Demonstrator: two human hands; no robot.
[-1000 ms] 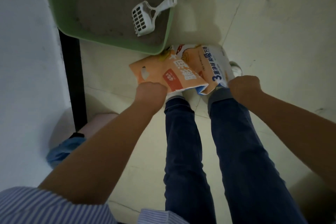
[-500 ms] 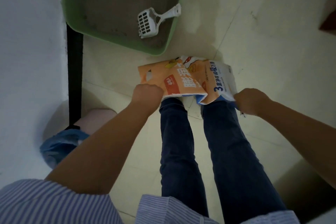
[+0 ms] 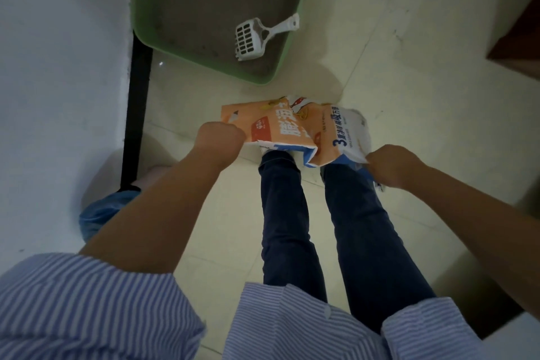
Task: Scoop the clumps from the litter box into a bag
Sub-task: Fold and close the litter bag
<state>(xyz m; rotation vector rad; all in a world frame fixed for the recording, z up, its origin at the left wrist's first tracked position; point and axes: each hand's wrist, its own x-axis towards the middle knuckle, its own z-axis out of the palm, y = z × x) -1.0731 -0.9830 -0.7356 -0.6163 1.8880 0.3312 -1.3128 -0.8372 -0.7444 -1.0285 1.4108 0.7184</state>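
An orange and white printed bag hangs crumpled above my feet. My left hand is fisted on its left edge and my right hand pinches its right edge, so the bag is stretched between them. Beyond it on the floor stands a green litter box filled with grey litter. A white slotted scoop lies in the box's near right corner, its handle resting toward the right wall. No clumps can be made out in the dim litter.
A white wall with a black vertical strip runs along the left. A blue-lined bin sits below my left arm. A brown furniture corner shows at the upper right. My legs in dark jeans stand on pale floor tiles.
My view has pulled back and up from the litter box. My hands have spread further apart, widening the bag, with the right hand moving right and down.
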